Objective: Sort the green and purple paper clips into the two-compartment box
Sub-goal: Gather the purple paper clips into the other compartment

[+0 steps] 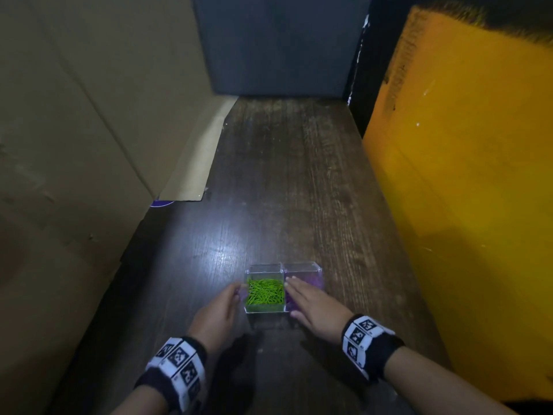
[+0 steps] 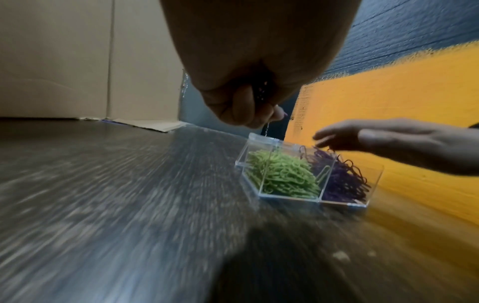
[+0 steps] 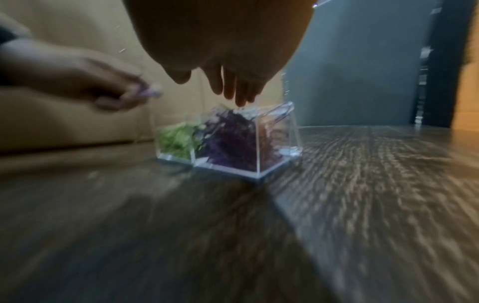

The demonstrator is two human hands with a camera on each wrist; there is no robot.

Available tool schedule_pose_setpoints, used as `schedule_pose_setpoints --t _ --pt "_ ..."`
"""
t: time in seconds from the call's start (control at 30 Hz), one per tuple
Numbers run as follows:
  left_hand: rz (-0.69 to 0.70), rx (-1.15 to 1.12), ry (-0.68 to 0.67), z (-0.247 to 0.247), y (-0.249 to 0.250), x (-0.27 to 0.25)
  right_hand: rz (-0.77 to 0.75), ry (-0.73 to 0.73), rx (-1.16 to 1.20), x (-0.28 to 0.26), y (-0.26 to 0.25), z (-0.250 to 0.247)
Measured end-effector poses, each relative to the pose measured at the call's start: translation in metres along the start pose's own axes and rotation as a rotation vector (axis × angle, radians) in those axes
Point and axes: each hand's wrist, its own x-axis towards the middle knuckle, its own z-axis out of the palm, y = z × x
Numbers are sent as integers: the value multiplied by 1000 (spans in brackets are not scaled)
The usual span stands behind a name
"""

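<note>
A clear two-compartment box (image 1: 264, 310) stands on the wooden table, its lids raised at the back. Green paper clips (image 1: 264, 293) fill the left compartment and purple paper clips (image 1: 314, 280) the right one. My left hand (image 1: 239, 290) is at the box's left wall with fingers curled, pinching a small pale purple thing (image 3: 153, 93), blurred, apparently a purple clip. My right hand (image 1: 294, 298) hovers over the purple compartment, fingers straight, fingertips (image 3: 239, 100) at the purple pile (image 3: 233, 141). The left wrist view shows the green pile (image 2: 282, 176) and purple pile (image 2: 342, 180) side by side.
A large cardboard box (image 1: 74, 145) walls the left side and a yellow box (image 1: 463, 175) the right. A dark panel (image 1: 281, 43) closes the back. Bare wooden tabletop (image 1: 284, 175) stretches beyond the clip box.
</note>
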Motion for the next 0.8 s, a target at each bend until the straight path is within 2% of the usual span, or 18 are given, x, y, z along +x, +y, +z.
schedule_pose_setpoints --t 0.1,0.17,0.27,0.37,0.47,0.57,0.7,0.8 --pt "56 -23 -20 3 11 9 107 -98 -96 4 2 -2" --pt "85 11 -14 8 14 13 122 -34 -131 3 -1 0" --pt "123 61 -6 12 23 19 89 -43 -147 -2 -5 4" --pt "137 175 -10 14 40 27 82 55 -143 -11 -3 -1" --pt "143 285 -65 20 63 38 217 270 -14 -21 7 -11" --pt "191 376 -187 32 85 54 347 368 129 -32 23 -10" --pt "295 571 -301 57 97 76 389 337 209 -36 28 -10" --pt "356 560 -322 73 92 77 420 255 331 -33 18 -6"
